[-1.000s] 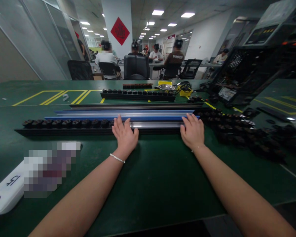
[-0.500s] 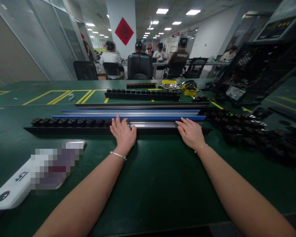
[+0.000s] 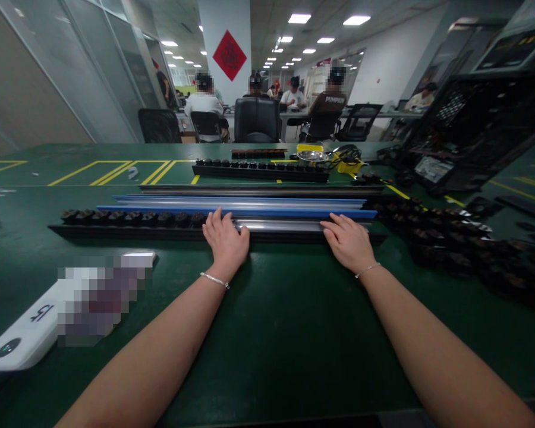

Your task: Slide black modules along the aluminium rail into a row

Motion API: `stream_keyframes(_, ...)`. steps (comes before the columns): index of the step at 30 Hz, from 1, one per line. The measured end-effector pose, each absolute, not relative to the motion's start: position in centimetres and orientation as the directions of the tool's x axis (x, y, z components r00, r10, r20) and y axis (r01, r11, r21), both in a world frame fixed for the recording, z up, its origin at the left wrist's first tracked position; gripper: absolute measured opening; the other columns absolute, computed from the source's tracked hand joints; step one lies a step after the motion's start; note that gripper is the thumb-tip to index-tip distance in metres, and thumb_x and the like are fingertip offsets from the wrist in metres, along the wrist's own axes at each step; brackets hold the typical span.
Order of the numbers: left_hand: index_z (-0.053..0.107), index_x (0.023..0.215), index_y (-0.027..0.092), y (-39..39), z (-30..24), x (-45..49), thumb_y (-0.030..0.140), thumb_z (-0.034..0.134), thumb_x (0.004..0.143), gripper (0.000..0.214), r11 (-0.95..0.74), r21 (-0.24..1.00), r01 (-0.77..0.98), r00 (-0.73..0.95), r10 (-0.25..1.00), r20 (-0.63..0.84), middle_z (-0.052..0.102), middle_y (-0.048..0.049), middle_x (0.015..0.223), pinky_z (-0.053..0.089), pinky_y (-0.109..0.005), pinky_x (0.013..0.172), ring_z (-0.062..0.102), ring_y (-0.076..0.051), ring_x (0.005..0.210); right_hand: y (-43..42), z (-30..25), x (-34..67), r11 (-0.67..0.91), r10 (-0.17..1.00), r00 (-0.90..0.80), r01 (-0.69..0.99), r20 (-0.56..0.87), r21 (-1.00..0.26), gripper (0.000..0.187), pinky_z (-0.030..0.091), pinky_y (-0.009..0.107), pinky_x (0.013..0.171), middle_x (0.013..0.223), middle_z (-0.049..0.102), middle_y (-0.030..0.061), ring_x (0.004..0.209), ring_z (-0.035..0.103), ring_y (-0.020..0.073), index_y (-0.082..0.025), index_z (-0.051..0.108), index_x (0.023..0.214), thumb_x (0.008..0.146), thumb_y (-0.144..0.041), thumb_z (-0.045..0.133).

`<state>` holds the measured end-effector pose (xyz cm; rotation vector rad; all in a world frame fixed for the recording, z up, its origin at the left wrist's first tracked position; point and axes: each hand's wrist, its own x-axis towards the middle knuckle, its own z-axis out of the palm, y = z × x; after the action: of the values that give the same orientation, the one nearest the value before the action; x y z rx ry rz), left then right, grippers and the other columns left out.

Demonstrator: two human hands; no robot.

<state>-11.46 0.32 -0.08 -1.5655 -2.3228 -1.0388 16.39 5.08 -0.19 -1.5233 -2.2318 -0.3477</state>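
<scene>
1 white device [image 3: 20, 333]: far left on green table [image 3: 289, 345], "15" or similar marking on top; blocky blur beside it, contents unreadable.
Row of black parts [image 3: 131, 219]: about 9 visible, side by side along left half of front rail, ending at left hand.
Front rail [image 3: 116, 233]: black, lying lengthwise in front of the person, under both hands; shiny bare strip between them.
Left hand [image 3: 226, 241]: palm down at right end of row, fingers over rail, thumb apart (bracelet on wrist); can't tell if gripping a part.
Blue-edged rail [image 3: 294, 212]: just behind front rail, parallel.
Right hand [image 3: 350, 242]: over rail's right stretch, fingers extended, thumb nearer the person; can't tell if pinching it.
Loose black parts [image 3: 463, 238]: heaped right of rails, individual shapes unclear.
Open computer case [image 3: 455, 125]: behind heap, far right.
</scene>
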Motion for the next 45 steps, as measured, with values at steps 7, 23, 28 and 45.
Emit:
stream_keyframes(7,0.052,0.123,0.011,0.26,0.04,-11.41,0.031,0.048,0.078,0.049,0.218,0.460,0.861,-0.452,0.744,0.493,0.039,-0.0160,0.144,0.019,-0.049,0.115,0.028,-0.031,0.137,5.22,-0.33,16.43,0.375,0.824,-0.322,0.927,0.467,-0.024,0.046,0.039,0.045,0.098,0.135,0.054,0.0066,0.126,0.044,0.0270,-0.025,0.066,0.115,0.095,-0.040,0.028)
stream_keyframes(23,0.054,0.123,0.009,0.19,0.38,-11.37,0.034,0.049,0.078,0.051,0.284,0.492,0.823,-0.509,0.753,0.417,0.032,-0.0196,0.148,0.017,-0.049,0.115,0.029,-0.032,0.137,5.12,-0.19,16.32,0.370,0.832,-0.309,0.928,0.461,-0.045,0.046,0.039,0.046,0.098,0.135,0.053,0.0065,0.126,0.044,0.0269,-0.026,0.067,0.113,0.094,-0.041,0.028)
stream_keyframes(28,0.054,0.124,0.009,0.27,0.18,-11.23,0.033,0.047,0.079,0.051,0.258,0.480,0.838,-0.480,0.768,0.425,0.034,-0.0192,0.147,0.015,-0.052,0.115,0.029,-0.032,0.137,5.10,-0.24,16.33,0.373,0.825,-0.310,0.927,0.473,-0.043,0.045,0.039,0.047,0.097,0.134,0.055,0.0062,0.126,0.044,0.0271,-0.026,0.067,0.112,0.094,-0.040,0.029)
stream_keyframes(45,0.058,0.122,0.015,-0.21,-0.09,-11.36,0.037,0.046,0.082,0.047,0.260,0.440,0.860,-0.450,0.793,0.411,0.027,-0.0186,0.150,0.016,-0.054,0.113,0.023,-0.036,0.139,5.00,-0.25,16.19,0.364,0.822,-0.301,0.931,0.483,-0.039,0.044,0.038,0.045,0.096,0.133,0.055,0.0052,0.125,0.044,0.0261,-0.027,0.068,0.109,0.094,-0.040,0.028)
